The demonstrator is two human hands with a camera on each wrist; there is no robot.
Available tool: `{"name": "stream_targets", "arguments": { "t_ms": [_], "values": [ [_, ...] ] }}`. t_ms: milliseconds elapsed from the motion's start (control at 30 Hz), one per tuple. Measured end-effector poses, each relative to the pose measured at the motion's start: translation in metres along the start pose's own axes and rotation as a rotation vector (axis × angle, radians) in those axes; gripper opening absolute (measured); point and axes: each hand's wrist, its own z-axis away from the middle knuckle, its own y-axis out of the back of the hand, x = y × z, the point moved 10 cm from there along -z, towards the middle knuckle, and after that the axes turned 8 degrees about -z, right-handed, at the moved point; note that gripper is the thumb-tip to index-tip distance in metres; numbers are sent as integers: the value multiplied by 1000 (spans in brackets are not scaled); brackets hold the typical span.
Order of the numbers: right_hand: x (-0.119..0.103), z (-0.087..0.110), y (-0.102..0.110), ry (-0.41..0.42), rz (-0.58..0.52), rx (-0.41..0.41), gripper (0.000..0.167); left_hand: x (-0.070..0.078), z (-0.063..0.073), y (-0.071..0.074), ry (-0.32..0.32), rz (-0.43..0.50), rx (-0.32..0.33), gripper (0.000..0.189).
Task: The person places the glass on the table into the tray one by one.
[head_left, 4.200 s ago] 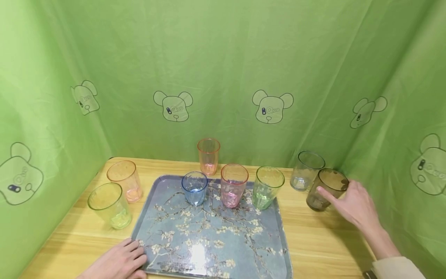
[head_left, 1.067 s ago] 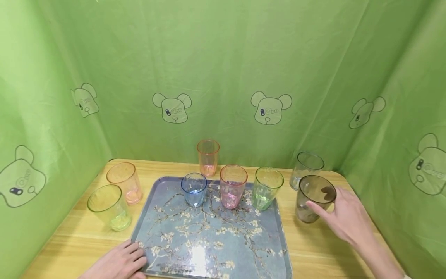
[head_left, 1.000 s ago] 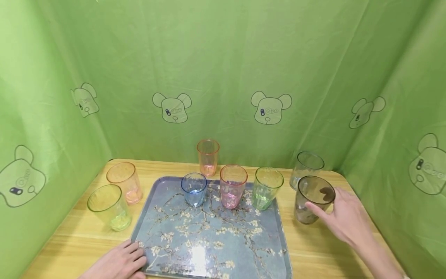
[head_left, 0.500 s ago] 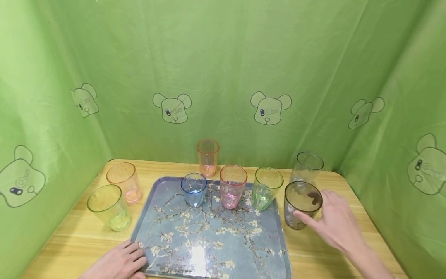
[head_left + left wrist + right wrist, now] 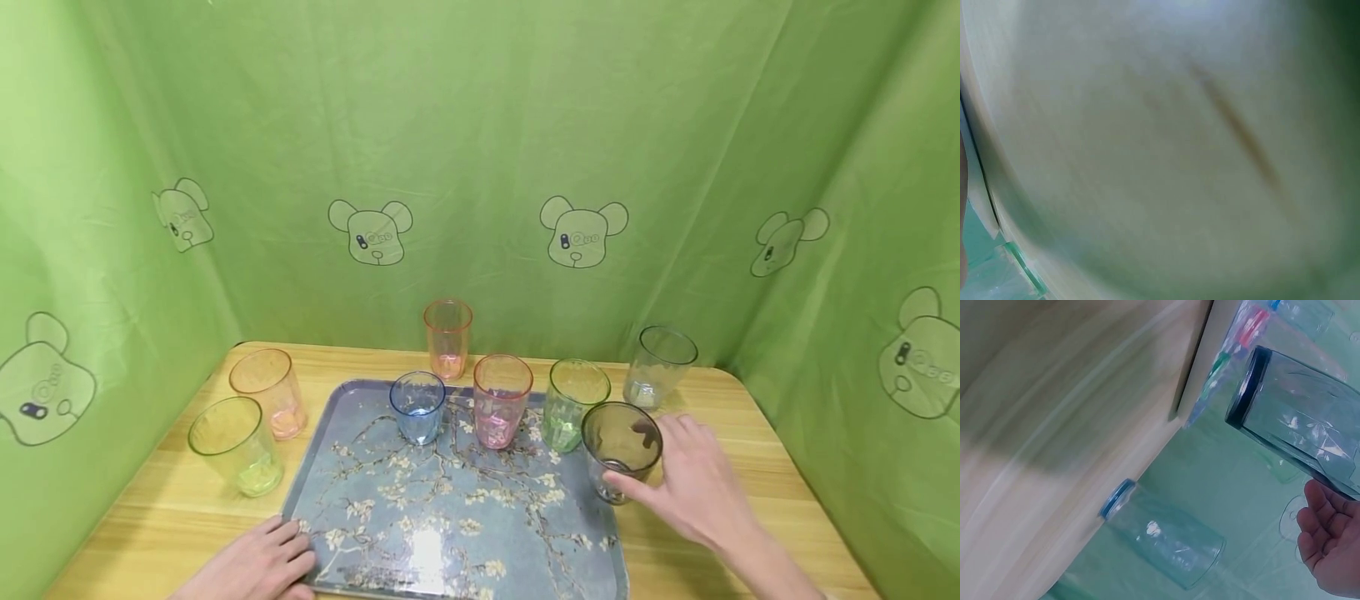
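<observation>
My right hand (image 5: 697, 492) grips a dark grey glass (image 5: 621, 446) from its right side, thumb in front, at the right edge of the flowered tray (image 5: 450, 500). In the right wrist view the grey glass (image 5: 1304, 419) shows above the fingertips of that hand (image 5: 1335, 544). Its base seems raised off the table there. Flat by the tray's near left corner lies my left hand (image 5: 258, 562), fingers on the rim. On the tray's far side stand a blue glass (image 5: 418, 408), a pink glass (image 5: 501, 404) and a green glass (image 5: 573, 408), upright.
An orange-red glass (image 5: 448, 337) stands behind the tray. A clear glass with a dark rim (image 5: 660, 367) is at the back right. On the left are an orange glass (image 5: 270, 396) and a yellow-green glass (image 5: 238, 446). Green curtains (image 5: 480, 125) enclose the wooden table (image 5: 675, 550).
My right hand has carried the dark grey glass leftward and nearer to me, from beside the clear glass to the tray's right edge. The left hand has stayed in place.
</observation>
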Motion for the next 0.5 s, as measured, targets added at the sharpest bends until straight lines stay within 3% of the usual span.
{"name": "stream_targets", "arguments": {
  "t_ms": [233, 500],
  "values": [
    [-16, -2, -11, 16, -2, -43, 99, 0, 0, -1, 9, 14, -2, 37],
    [-35, -5, -24, 91, 10, -40, 90, 0, 0, 0, 2, 2, 6, 39]
  ]
}}
